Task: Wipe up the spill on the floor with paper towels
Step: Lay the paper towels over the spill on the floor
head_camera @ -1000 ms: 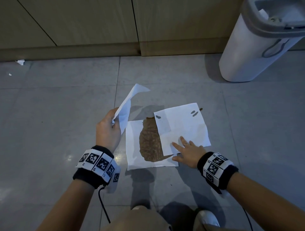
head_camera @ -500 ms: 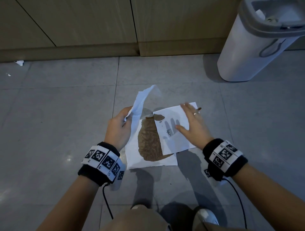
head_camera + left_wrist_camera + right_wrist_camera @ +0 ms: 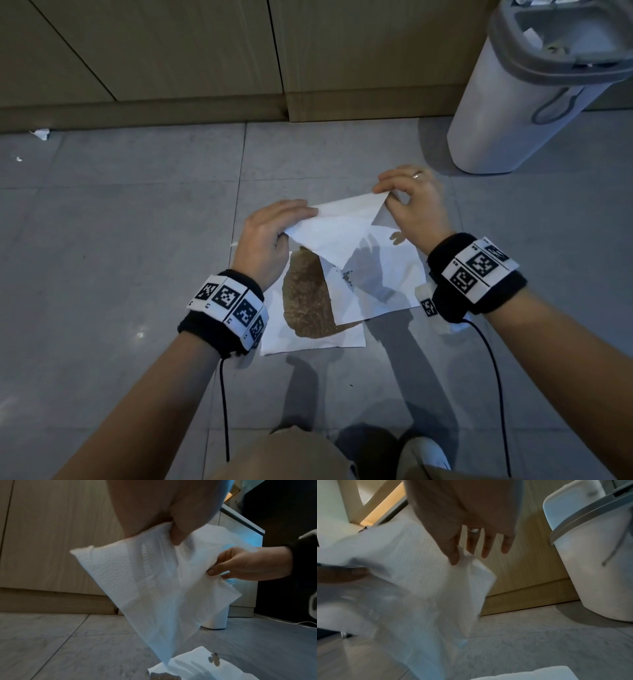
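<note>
A clean white paper towel (image 3: 337, 233) hangs stretched between both hands above the floor. My left hand (image 3: 274, 233) pinches its left corner, my right hand (image 3: 407, 202) pinches its right corner between thumb and forefinger. Its lowest tip dangles just over two towels lying flat on the grey tiles. The lower towel (image 3: 308, 342) is soaked through by a brown spill (image 3: 306, 298). The upper towel (image 3: 380, 284) overlaps it on the right and shows small brown spots. In the left wrist view the held towel (image 3: 154, 588) fills the middle; in the right wrist view the held towel (image 3: 423, 577) is blurred.
A white bin with a grey rim (image 3: 520, 102) stands at the back right. Wooden cabinet fronts (image 3: 205, 58) run along the back. A paper scrap (image 3: 41, 133) lies by the plinth at far left. My knee and shoe (image 3: 424, 452) are at the bottom edge.
My right hand left the flat towel and took the other corner of the towel that my left hand held. That towel now spreads between both hands over the spill.
</note>
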Tool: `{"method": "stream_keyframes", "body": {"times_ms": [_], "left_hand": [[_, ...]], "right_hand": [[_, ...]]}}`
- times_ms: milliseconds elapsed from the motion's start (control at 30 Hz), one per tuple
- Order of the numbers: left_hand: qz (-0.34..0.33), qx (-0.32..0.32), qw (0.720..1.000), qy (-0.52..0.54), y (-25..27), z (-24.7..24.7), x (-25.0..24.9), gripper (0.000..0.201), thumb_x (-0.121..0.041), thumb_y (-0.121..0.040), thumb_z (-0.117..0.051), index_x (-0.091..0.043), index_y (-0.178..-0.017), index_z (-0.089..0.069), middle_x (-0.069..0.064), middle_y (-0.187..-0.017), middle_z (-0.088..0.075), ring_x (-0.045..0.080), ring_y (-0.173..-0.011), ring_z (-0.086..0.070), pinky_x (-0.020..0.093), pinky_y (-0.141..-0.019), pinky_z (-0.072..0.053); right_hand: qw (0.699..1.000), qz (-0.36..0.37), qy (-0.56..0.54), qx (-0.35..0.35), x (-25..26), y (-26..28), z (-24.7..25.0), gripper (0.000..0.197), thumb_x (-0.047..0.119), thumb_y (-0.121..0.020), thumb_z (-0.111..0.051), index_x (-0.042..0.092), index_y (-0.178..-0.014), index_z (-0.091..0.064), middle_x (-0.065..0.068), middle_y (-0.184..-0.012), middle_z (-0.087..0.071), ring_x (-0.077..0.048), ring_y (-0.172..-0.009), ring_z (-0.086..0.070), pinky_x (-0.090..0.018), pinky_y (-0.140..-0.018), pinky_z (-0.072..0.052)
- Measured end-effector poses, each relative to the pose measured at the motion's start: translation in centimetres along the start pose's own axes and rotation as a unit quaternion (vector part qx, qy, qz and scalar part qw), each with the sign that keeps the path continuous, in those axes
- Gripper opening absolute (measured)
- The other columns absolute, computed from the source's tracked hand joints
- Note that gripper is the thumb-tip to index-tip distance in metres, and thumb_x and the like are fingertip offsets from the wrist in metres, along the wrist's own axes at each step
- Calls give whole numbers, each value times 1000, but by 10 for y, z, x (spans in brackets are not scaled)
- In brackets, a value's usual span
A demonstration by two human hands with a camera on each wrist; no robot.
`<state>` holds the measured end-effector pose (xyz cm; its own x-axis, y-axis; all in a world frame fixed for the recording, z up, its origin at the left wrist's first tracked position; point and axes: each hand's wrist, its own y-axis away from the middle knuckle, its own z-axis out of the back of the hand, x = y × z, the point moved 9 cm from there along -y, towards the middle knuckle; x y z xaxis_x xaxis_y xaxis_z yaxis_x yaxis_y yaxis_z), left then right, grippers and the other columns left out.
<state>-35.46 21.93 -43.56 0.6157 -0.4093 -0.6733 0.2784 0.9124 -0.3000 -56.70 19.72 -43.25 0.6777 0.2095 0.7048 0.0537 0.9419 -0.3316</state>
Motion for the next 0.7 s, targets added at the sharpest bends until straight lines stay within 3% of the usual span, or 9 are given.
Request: {"method": "stream_keyframes", "body": {"times_ms": [67, 133, 233, 300, 400, 500, 600, 667, 700], "left_hand": [[-10, -20, 1000, -17, -3, 2, 6, 57, 5, -70, -29, -13, -109, -67, 7, -118, -63, 22, -118, -51, 46, -102, -37], [3, -37, 999, -34, -8, 5, 9, 58, 11, -73, -34, -15, -116, -63, -2, -122, -58, 20, -124, -41, 54, -104, -31], [21, -45, 998, -47, -14, 7, 11, 59, 13, -78, -39, -20, -123, -57, -11, -126, -48, 15, -130, -27, 51, -109, -17], [26, -29, 996, -82, -15, 1, 19, 54, 7, -79, -40, -22, -119, -60, -5, -132, -49, 19, -134, -22, 51, -108, -11], [57, 25, 987, -151, -9, -20, 41, 53, 6, -79, -43, -26, -114, -65, 8, -142, -43, 35, -139, -19, 58, -108, -9], [130, 108, 968, -187, 8, -45, 67, 62, 14, -79, -42, -32, -115, -63, 7, -150, -29, 32, -142, -8, 52, -113, -2], [164, 153, 955, -196, 26, -64, 83, 61, 13, -81, -41, -33, -114, -64, 8, -148, -32, 36, -138, -16, 49, -111, -12], [160, 105, 964, -185, 25, -60, 83, 56, 14, -78, -47, -28, -107, -69, 16, -131, -49, 46, -117, -38, 50, -97, -32], [160, 75, 970, -166, 21, -55, 83, 49, 13, -78, -53, -25, -104, -70, 17, -118, -53, 45, -103, -46, 48, -88, -39]], "right_hand": [[999, -1, 3, -36, -2, 0, 9, 22, 5, -74, -54, 10, -81, -74, -8, -90, -72, -32, -96, -59, -57, -83, -44], [998, -3, 9, -66, -1, 0, 17, 21, 5, -75, -55, 11, -84, -73, -6, -89, -71, -29, -95, -59, -56, -83, -45], [994, 28, 11, -101, 2, 2, 24, 18, 6, -78, -57, 10, -85, -73, -8, -92, -71, -30, -95, -58, -54, -82, -47], [994, 54, 16, -98, 1, 4, 20, 17, 10, -79, -57, 8, -83, -73, -10, -95, -70, -32, -96, -58, -54, -82, -47], [991, 103, 58, -59, -9, 16, -1, 19, 14, -80, -55, 9, -80, -73, -12, -97, -70, -35, -96, -58, -55, -78, -49], [989, 119, 89, -1, -27, 38, -28, 21, 17, -79, -54, 13, -79, -75, -10, -98, -71, -26, -99, -54, -52, -79, -49], [981, 154, 111, 43, -33, 69, -48, 20, 18, -78, -55, 15, -76, -75, -9, -97, -72, -20, -97, -49, -40, -82, -44], [979, 149, 128, 61, -37, 80, -53, 17, 15, -76, -58, 15, -75, -75, -9, -96, -71, -20, -96, -47, -38, -78, -46], [982, 126, 124, 60, -40, 77, -52, 15, 13, -75, -60, 14, -75, -75, -10, -96, -70, -20, -96, -46, -39, -76, -48]]}}
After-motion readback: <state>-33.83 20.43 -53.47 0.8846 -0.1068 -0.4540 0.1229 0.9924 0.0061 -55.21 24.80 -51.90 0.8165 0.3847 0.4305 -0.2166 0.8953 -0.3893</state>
